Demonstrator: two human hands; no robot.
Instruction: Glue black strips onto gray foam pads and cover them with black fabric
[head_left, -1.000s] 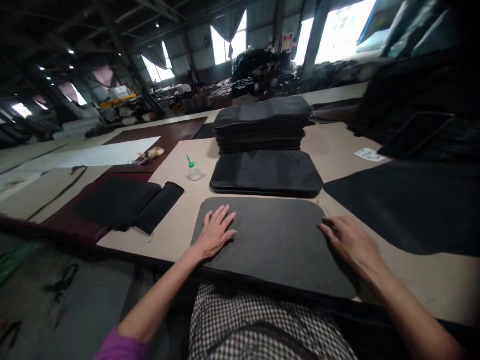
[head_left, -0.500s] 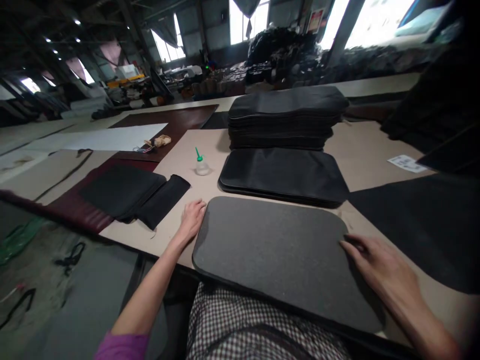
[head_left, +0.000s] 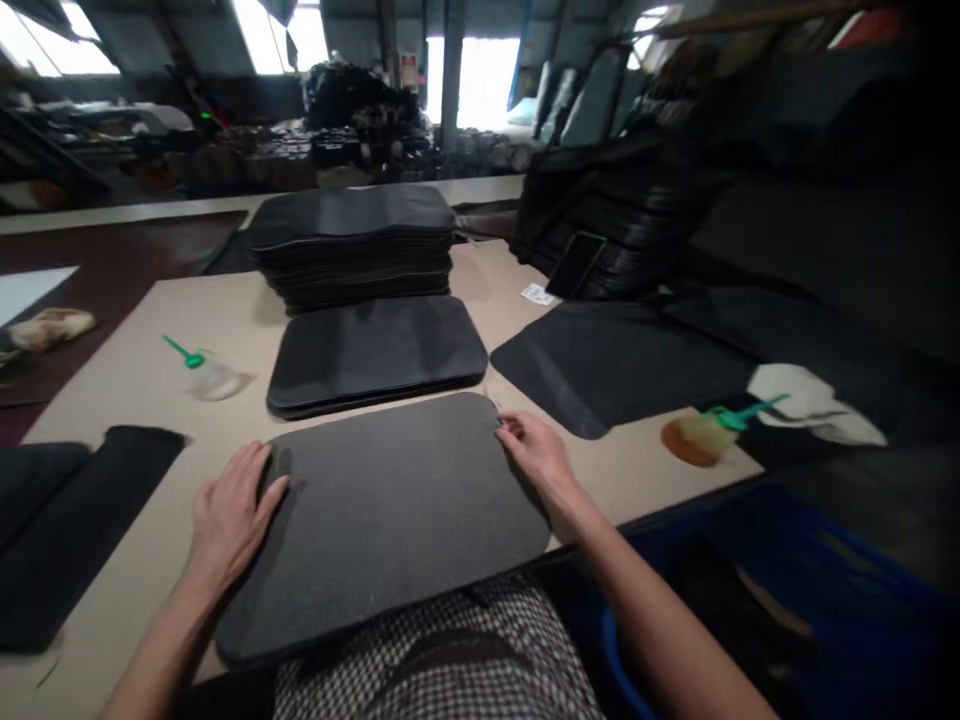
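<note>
A grey rounded panel [head_left: 390, 500] with dark edges lies in front of me, its near side at the table's front edge. My left hand [head_left: 232, 510] rests at its left edge, thumb on the top face and fingers stretched along the side. At the far right corner, my right hand [head_left: 529, 445] has thumb and forefinger pinched together against the edge. A tiny dark bit shows at that pinch, too small to name. Just behind the panel is a low pile of black rounded panels [head_left: 379, 350]. Farther back rises a tall stack of similar black panels [head_left: 352, 215].
On the left stands a clear squeeze bottle [head_left: 214, 378] with a green nozzle; black folded pieces [head_left: 82, 530] lie nearer. At right are a black sheet [head_left: 592, 360], an amber-filled bottle [head_left: 697, 438], a white cloth [head_left: 810, 400] and a phone [head_left: 577, 262] leaning on black bundles. Below is a blue crate [head_left: 840, 560].
The view has swung right, bringing the phone, second bottle and crate into sight. The grey panel has turned slightly, and my left thumb now lies on top of it. My right hand sits nearer the far corner.
</note>
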